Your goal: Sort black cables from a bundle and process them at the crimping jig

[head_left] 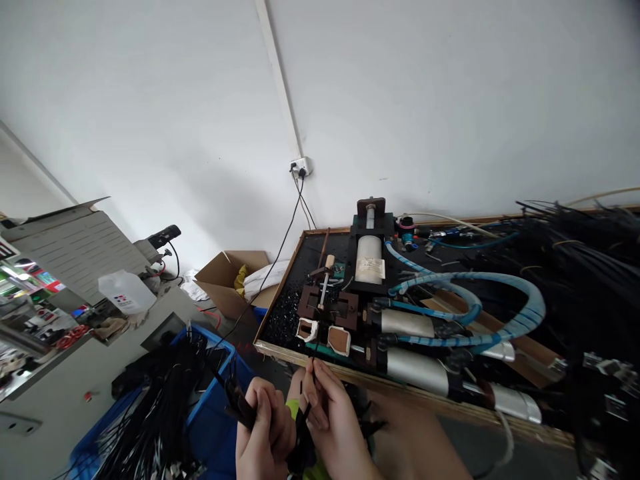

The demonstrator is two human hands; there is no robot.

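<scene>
My left hand (266,427) is closed round a bundle of black cables (233,393), whose ends stick out to the upper left. Beside it, my right hand (334,420) pinches one thin black cable (313,367) between thumb and fingers. That cable points up toward the gap between two white-rimmed jaw pads (339,341) at the front of a pneumatic machine (370,260). Whether its tip lies in the gap is too small to tell. More black cable hangs between my hands, partly hidden by the fingers.
Blue-wrapped hoses (520,287) and metal cylinders (415,370) fill the bench, with black scraps (287,317) at its left. Black cables (595,247) are heaped at right. A blue crate (220,427) of cables, a cardboard box (225,277) and a plastic jug (127,291) stand left.
</scene>
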